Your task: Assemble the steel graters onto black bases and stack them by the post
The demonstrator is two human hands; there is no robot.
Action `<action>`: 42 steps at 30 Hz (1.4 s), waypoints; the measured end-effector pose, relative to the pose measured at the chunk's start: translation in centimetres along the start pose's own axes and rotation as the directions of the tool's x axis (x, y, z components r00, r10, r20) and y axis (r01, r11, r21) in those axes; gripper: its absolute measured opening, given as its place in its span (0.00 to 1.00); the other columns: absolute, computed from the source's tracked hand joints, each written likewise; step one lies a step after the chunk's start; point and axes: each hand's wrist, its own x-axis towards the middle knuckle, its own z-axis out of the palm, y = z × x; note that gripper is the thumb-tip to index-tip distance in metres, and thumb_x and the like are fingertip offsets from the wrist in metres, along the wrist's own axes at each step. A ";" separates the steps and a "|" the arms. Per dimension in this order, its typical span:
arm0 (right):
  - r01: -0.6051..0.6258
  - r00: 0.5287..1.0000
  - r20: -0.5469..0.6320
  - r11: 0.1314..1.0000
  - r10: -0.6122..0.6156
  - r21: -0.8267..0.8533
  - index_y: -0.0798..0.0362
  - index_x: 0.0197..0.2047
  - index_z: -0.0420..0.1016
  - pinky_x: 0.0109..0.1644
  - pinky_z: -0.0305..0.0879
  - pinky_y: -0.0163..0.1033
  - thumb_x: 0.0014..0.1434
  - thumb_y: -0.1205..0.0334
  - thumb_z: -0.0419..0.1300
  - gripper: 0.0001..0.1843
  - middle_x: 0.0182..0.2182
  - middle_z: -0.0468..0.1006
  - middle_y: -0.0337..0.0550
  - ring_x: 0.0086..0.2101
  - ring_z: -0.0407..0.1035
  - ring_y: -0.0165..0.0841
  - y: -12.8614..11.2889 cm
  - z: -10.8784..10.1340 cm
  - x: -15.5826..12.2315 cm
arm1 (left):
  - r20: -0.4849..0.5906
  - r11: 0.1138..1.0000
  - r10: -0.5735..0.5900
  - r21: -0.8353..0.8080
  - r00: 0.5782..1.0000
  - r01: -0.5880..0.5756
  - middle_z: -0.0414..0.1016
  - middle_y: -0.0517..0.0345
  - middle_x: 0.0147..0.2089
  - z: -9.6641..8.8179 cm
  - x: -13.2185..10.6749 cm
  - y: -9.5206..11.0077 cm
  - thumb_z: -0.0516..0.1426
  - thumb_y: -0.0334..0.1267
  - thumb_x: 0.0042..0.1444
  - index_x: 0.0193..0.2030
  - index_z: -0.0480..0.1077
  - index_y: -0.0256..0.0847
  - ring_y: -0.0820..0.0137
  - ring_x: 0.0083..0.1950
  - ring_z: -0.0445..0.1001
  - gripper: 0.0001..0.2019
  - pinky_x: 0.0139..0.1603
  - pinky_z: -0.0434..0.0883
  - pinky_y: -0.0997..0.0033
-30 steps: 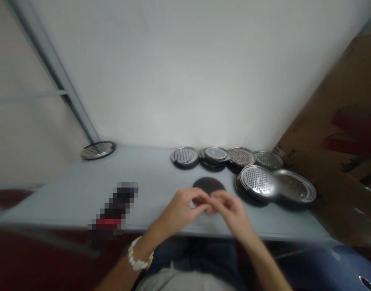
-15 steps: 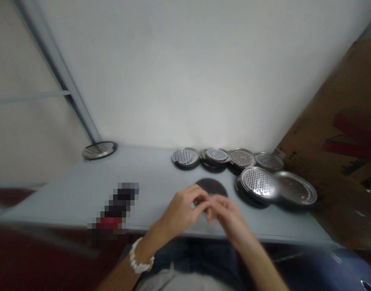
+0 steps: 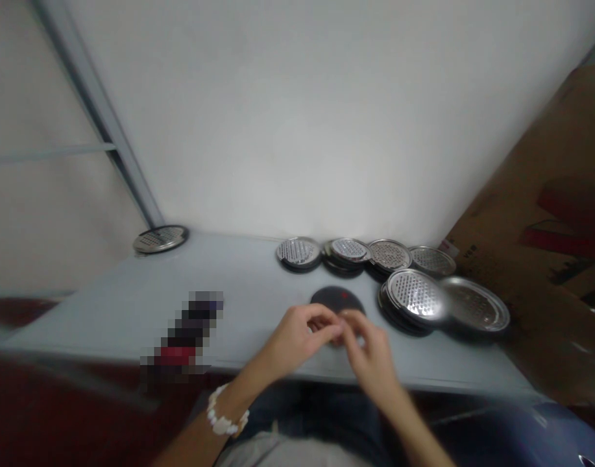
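Observation:
My left hand (image 3: 302,334), with a white bead bracelet (image 3: 224,415) on its wrist, is pinched closed near the table's front edge. Its fingertips meet those of my right hand (image 3: 374,353), which is also closed in a pinch. Anything between the fingers is too small or blurred to name. Just behind the hands lies a round dark disc (image 3: 336,296) with a red mark, partly covered by them. To the right, a stack of round metal grater plates (image 3: 414,295) overlaps a larger shiny round metal plate (image 3: 479,306).
Along the wall more round grater plates (image 3: 300,251) lie in a row, some stacked. Another grater plate (image 3: 161,239) lies at the table's (image 3: 229,272) far left corner. A pixelated dark and red patch (image 3: 185,331) covers something at the left front. A cardboard box (image 3: 535,214) stands right.
My right hand has shifted slightly and its fingers have turned more upright, still meeting my left fingertips. My left hand stays nearly in place. The plates have not moved on the table.

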 end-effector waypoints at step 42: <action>-0.063 0.998 0.018 0.997 0.064 -0.048 0.52 0.43 0.76 0.33 0.69 0.35 0.70 0.50 0.52 0.17 0.30 0.83 0.45 0.29 0.78 0.37 -0.1 0.2 0.0 | -0.099 0.643 0.453 0.725 0.886 -0.248 0.79 0.60 0.31 1.3 -0.2 -1.7 0.60 0.26 0.56 0.30 0.72 0.41 0.69 0.34 0.75 0.07 0.40 0.68 0.69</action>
